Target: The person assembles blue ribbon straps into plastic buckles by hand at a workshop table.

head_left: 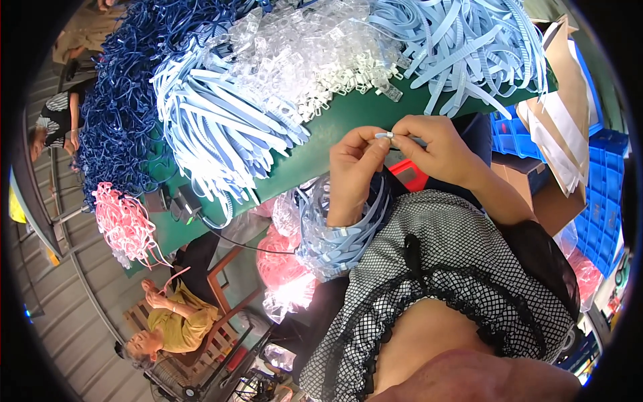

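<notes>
My left hand (356,161) and my right hand (439,149) meet just off the near edge of the green table. Between their fingertips is a light blue strap (419,141) with a small white buckle (390,135) on it. Both hands are closed in a pinch on these. A thick bunch of finished-looking light blue straps (335,251) hangs around my left forearm. Straight ahead on the table lie a heap of white buckles (348,77) and a pile of clear plastic pieces (288,43). Loose light blue straps lie in one bundle (214,120) to the left and another (469,47) to the right.
Dark blue straps (117,100) and pink straps (124,218) cover the table's left end. A black adapter (185,203) with a cable sits at the edge. Blue crates (599,201) and a cardboard box (559,194) stand right. Another person (177,321) sits left, holding a pink strap.
</notes>
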Action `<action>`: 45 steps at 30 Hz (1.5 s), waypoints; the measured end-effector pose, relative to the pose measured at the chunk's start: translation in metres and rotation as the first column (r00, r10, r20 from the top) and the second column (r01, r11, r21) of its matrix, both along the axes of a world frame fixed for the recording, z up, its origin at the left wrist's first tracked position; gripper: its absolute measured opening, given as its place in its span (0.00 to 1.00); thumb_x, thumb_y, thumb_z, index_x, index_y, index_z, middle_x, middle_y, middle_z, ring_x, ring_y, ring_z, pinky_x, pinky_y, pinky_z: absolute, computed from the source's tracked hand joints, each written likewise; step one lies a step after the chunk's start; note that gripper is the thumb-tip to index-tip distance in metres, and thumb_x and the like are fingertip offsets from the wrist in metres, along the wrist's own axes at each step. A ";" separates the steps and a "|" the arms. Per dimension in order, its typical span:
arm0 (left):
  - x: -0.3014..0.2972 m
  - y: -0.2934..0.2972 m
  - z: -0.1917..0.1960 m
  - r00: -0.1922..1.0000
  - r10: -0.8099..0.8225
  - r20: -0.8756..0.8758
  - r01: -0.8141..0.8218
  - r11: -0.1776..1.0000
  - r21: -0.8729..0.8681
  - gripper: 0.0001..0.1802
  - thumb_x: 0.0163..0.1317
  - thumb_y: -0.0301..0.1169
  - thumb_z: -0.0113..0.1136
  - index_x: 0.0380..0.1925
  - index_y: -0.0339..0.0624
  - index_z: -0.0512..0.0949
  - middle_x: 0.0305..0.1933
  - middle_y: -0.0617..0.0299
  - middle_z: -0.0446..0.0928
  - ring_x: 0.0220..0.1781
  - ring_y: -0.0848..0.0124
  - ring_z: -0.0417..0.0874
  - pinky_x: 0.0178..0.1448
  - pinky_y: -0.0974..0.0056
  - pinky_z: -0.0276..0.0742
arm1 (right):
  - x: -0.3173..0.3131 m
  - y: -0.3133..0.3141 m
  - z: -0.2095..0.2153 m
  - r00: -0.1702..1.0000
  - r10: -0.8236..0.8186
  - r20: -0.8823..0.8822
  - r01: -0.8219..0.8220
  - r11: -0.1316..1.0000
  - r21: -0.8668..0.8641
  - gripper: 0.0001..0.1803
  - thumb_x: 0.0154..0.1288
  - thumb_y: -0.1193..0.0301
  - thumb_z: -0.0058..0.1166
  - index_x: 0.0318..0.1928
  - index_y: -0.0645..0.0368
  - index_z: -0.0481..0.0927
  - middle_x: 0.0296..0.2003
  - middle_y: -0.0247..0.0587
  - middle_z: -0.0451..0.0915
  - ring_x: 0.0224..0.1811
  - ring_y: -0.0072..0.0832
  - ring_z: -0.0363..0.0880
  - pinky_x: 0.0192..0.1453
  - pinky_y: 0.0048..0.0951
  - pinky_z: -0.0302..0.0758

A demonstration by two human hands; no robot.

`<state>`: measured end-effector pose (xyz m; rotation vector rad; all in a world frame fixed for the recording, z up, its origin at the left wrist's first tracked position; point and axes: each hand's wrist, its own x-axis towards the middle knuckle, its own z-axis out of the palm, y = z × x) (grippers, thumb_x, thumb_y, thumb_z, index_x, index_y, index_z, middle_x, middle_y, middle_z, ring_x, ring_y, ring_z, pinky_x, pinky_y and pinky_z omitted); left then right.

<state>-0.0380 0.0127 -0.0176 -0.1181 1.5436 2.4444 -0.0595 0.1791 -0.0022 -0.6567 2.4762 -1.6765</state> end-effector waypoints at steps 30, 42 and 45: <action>-0.063 0.030 -0.010 0.477 -0.403 -0.781 -0.733 0.308 -0.607 0.12 0.50 0.21 0.56 0.36 0.43 0.77 0.42 0.59 0.75 0.45 0.59 0.73 0.48 0.59 0.68 | 0.007 0.048 -0.011 0.950 -0.296 0.096 0.306 0.944 -0.123 0.09 0.55 0.78 0.58 0.38 0.63 0.76 0.20 0.29 0.73 0.21 0.11 0.66 0.24 0.17 0.62; 0.007 0.024 -0.004 0.994 0.011 -0.106 0.020 0.959 0.284 0.15 0.67 0.43 0.46 0.37 0.41 0.66 0.27 0.62 0.67 0.17 0.79 0.59 0.21 0.73 0.55 | 0.027 0.019 0.000 0.928 0.027 0.372 0.168 0.861 -0.480 0.09 0.62 0.76 0.52 0.42 0.64 0.72 0.24 0.26 0.70 0.27 0.09 0.64 0.30 0.13 0.61; 0.017 0.019 -0.002 0.999 -0.020 -0.045 0.032 0.957 0.290 0.15 0.67 0.43 0.47 0.35 0.41 0.67 0.26 0.63 0.67 0.17 0.80 0.58 0.21 0.75 0.53 | 0.029 0.014 -0.006 0.949 0.103 0.298 0.056 0.876 -0.480 0.09 0.62 0.76 0.52 0.43 0.64 0.71 0.24 0.25 0.69 0.26 0.09 0.63 0.30 0.14 0.61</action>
